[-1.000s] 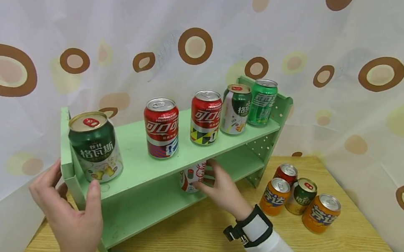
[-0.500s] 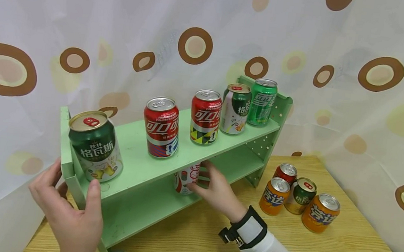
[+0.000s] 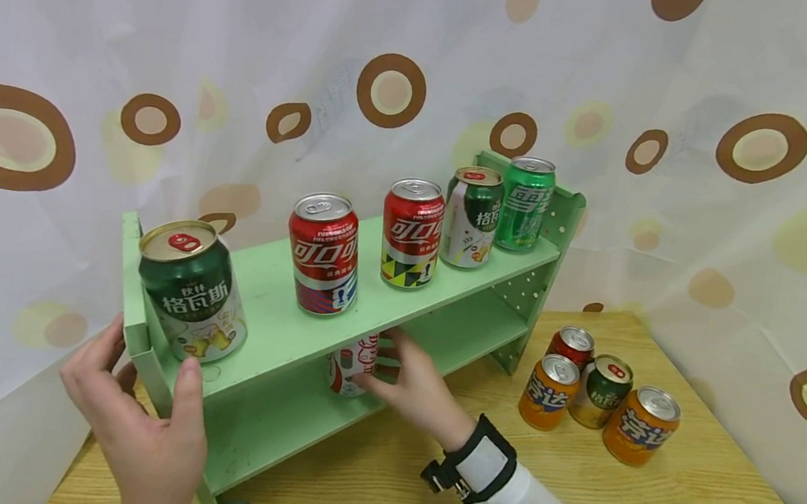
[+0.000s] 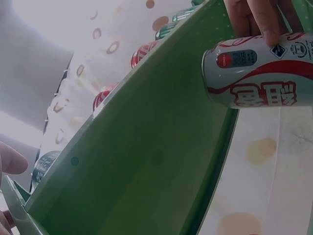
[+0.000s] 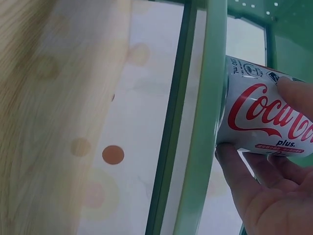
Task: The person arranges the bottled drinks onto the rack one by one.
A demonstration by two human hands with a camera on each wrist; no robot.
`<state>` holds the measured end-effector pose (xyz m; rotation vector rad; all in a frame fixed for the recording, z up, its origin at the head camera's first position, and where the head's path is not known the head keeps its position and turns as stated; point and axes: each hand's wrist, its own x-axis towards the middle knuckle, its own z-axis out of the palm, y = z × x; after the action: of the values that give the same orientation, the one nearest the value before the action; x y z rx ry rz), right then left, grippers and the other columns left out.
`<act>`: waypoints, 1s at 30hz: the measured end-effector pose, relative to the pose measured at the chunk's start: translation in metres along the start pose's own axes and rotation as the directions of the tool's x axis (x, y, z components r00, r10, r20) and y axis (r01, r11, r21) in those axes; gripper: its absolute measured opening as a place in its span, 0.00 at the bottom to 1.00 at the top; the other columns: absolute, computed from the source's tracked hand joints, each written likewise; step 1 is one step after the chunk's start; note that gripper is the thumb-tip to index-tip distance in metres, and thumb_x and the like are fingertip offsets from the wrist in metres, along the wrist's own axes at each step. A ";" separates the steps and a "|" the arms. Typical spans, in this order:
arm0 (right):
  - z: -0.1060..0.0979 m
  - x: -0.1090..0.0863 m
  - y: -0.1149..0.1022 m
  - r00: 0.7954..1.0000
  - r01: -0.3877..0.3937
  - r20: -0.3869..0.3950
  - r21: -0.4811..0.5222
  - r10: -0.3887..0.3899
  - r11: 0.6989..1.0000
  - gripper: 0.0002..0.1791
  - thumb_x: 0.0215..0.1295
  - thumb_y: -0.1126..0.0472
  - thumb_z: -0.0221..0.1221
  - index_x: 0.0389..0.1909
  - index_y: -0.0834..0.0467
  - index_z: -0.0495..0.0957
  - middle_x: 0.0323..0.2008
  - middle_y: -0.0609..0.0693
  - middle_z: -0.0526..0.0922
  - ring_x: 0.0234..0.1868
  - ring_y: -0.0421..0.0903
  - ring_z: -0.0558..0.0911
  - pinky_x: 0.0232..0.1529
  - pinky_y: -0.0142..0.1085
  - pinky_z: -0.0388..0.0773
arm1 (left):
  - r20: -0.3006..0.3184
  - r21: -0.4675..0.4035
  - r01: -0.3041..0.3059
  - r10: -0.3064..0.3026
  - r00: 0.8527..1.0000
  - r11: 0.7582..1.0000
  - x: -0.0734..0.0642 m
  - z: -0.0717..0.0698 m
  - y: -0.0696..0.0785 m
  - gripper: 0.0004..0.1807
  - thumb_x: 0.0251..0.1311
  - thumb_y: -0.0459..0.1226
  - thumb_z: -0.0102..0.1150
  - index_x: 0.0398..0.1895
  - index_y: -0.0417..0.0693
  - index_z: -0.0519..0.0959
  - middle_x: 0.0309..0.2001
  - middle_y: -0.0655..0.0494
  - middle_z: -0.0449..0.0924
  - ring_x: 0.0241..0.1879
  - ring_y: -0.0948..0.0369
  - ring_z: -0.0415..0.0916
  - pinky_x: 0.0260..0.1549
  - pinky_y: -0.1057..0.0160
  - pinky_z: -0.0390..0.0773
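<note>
Can [image 3: 350,363] sits between thumb [image 5: 297,95] and fingers [image 5: 239,176] of the right grip [image 3: 422,391].

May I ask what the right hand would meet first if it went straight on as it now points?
Beyond the white Coca-Cola can it holds, the right hand would probably meet the spotted sheet, seen through the open lower back of the green rack; how far behind it hangs is unclear.

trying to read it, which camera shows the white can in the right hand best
The right wrist view: the white can is large, "Coca" and "plus." readable, though cropped at right. The left wrist view shows another side, also cropped; the head view shows it small, partly hidden by the upper shelf and right hand.
</note>
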<state>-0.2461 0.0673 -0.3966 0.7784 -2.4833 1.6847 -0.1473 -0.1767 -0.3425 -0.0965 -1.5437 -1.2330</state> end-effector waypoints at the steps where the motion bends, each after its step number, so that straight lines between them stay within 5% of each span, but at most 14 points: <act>1: 0.002 0.000 -0.001 1.000 0.002 0.003 0.002 -0.002 1.000 0.37 0.64 0.67 0.68 0.71 0.66 0.63 0.64 0.65 0.74 0.64 0.64 0.78 0.61 0.47 0.82 | -0.001 0.001 0.000 0.000 1.000 1.000 0.000 0.000 0.000 0.36 0.53 0.27 0.58 0.70 0.36 0.65 0.63 0.61 0.61 0.65 0.58 0.63 0.55 0.68 0.70; 16: 0.033 -0.001 -0.013 0.999 0.035 0.042 -0.008 -0.035 0.999 0.36 0.64 0.63 0.69 0.70 0.65 0.66 0.63 0.64 0.76 0.62 0.62 0.80 0.58 0.47 0.84 | 0.008 0.005 0.009 -0.009 1.000 1.000 0.000 0.001 0.002 0.36 0.54 0.27 0.58 0.70 0.37 0.65 0.63 0.62 0.61 0.66 0.58 0.62 0.55 0.68 0.69; 30: 0.064 -0.003 -0.026 0.997 0.050 0.062 -0.035 -0.048 0.998 0.37 0.63 0.63 0.70 0.71 0.61 0.65 0.63 0.58 0.76 0.62 0.57 0.81 0.56 0.30 0.82 | -0.004 0.004 0.015 -0.015 1.000 1.000 0.000 0.000 0.004 0.36 0.53 0.27 0.59 0.70 0.37 0.66 0.63 0.61 0.61 0.66 0.59 0.63 0.56 0.68 0.70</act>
<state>-0.2172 0.0051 -0.4017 0.8927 -2.5050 1.6185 -0.1454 -0.1749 -0.3400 -0.0801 -1.5458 -1.2407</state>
